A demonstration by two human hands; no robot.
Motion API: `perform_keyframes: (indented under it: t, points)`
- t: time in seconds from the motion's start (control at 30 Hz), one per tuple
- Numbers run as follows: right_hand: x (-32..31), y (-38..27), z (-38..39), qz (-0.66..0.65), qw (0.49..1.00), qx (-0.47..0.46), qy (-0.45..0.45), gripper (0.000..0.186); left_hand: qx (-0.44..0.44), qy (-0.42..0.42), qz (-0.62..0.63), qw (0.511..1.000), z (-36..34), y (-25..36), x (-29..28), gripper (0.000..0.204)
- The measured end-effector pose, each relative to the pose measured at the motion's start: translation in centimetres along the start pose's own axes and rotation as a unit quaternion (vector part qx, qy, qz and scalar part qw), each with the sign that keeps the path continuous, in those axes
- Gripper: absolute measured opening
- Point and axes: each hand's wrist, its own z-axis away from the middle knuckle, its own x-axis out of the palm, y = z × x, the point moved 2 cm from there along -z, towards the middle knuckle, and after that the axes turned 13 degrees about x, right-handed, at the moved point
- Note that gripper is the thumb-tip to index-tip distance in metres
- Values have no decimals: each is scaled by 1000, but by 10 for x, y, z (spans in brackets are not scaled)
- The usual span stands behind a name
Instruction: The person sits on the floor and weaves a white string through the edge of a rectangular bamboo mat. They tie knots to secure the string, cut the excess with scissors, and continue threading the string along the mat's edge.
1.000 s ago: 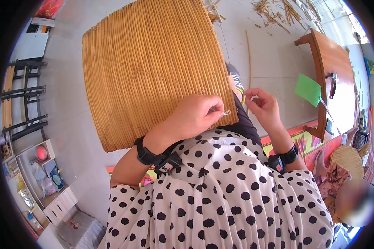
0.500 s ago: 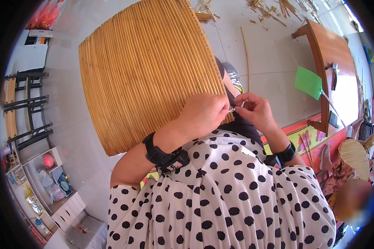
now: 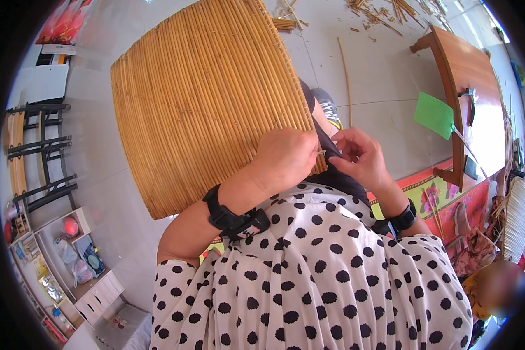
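A large panel of tan stalks (image 3: 198, 105), bound side by side with stitched edges, lies across my lap. My left hand (image 3: 287, 153) rests on its near right corner, fingers closed in a pinch. A short bit of white string (image 3: 322, 152) pokes out from these fingertips at the panel's edge. Just right of the string is my right hand (image 3: 360, 156), its thumb and index finger apart and the other fingers curled. Nothing shows between them. The left hand hides the spot where the string meets the panel.
A wooden table (image 3: 478, 87) stands at the right, with a green fly swatter (image 3: 434, 115) at its edge. Stalk scraps (image 3: 385, 14) litter the far floor. Folded black-framed chairs (image 3: 41, 146) and a shelf unit (image 3: 70, 256) are at the left. Another person (image 3: 499, 289) is at lower right.
My right hand's thumb and index finger have parted and drawn slightly away from the string. The loop at my left fingertips looks smaller. At right, the other person's pale stalk piece has turned.
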Motion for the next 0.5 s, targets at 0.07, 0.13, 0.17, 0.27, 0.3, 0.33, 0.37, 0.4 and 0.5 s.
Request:
perform_keyframes:
  t: [0.07, 0.13, 0.17, 0.27, 0.3, 0.33, 0.37, 0.4, 0.5]
  points:
    - [2, -5, 1, 56, 995, -82, 11, 34, -2, -10, -12, 1000, 0, 0, 1, 8]
    - [4, -11, 2, 95, 988, -124, 18, 35, -3, -15, -21, 1000, 0, -1, 1, 9]
    - [5, -14, 2, 107, 986, -124, 19, 35, -2, -16, -25, 1000, 0, -1, 1, 9]
    - [7, -15, 1, 148, 978, -147, 30, 30, 1, -18, -31, 999, 1, -1, 1, 9]
    - [7, -14, 0, 163, 973, -158, 34, 28, 1, -19, -33, 999, 1, -1, 0, 9]
    - [7, -12, -1, 160, 970, -178, 38, 25, -1, -20, -29, 999, 1, 0, 1, 9]
    - [8, -10, -2, 157, 967, -198, 42, 23, -4, -21, -26, 999, 1, 0, 1, 9]
    - [8, -10, -3, 154, 963, -218, 45, 21, -7, -22, -23, 999, 1, 0, 1, 9]
    - [8, -11, -3, 162, 965, -201, 49, 17, -4, -23, -18, 1000, 3, -1, 1, 9]
